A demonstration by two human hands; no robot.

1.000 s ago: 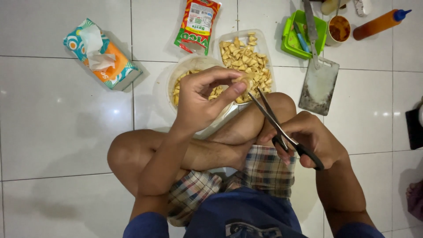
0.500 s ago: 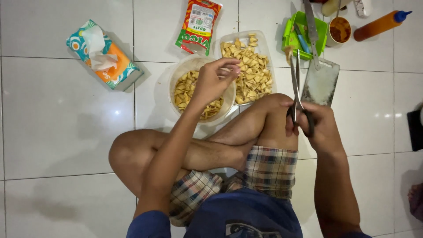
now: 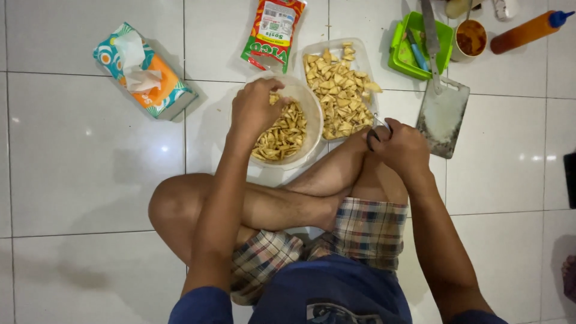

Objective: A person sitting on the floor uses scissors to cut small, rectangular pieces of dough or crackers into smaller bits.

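I sit cross-legged on a white tiled floor. My left hand [image 3: 255, 111] reaches into a round white bowl [image 3: 311, 117] of small tan food pieces, fingers curled down among them. My right hand [image 3: 401, 144] rests on my knee, closed around the black handles of a pair of scissors [image 3: 373, 139]; the blades are mostly hidden behind the hand. Just beyond sits a clear rectangular tray [image 3: 312, 51] filled with paler cut pieces.
A tissue box [image 3: 144, 72] lies at the far left. A red and green snack packet [image 3: 273, 33] lies behind the bowl. A small cutting board [image 3: 443, 117], a green container [image 3: 420, 45], a sauce cup [image 3: 471, 37] and an orange bottle [image 3: 525, 33] stand at the right.
My left hand moved from above my knee down into the bowl. My right hand swung the scissors up, then lowered them onto my knee beside the tray.
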